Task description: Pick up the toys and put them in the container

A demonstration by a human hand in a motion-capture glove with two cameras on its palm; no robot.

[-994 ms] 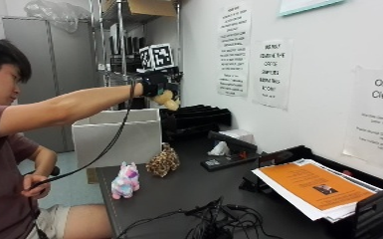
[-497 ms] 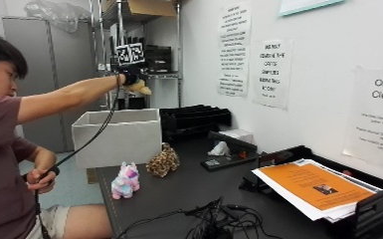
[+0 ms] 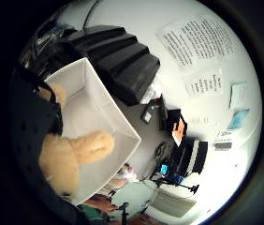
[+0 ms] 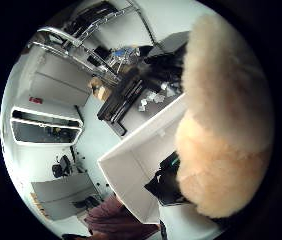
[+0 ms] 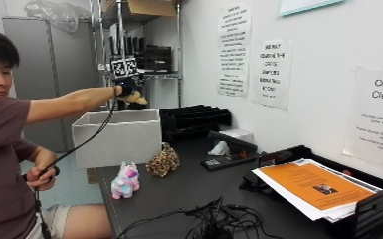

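Note:
My gloved right hand (image 5: 127, 88) is held out high above the white box (image 5: 119, 135), gripping a tan plush toy (image 5: 138, 98). Both palm views are partly filled by the tan plush (image 4: 221, 130) (image 3: 71, 157), with the white box's open inside (image 3: 92, 126) (image 4: 141, 165) below it. On the dark table in front of the box stand a pink and white plush toy (image 5: 125, 181) and a leopard-spotted plush toy (image 5: 164, 161).
Black stacked trays (image 5: 194, 119) sit behind the box against the wall. A black stapler and small items (image 5: 229, 149) lie mid-table, a paper tray with an orange sheet (image 5: 313, 188) at the right, and tangled cables (image 5: 211, 224) near the front edge. A metal shelf rack (image 5: 121, 45) stands behind.
My right hand has carried the tan plush leftward from over the black trays to above the white box. The two toys on the table have not moved.

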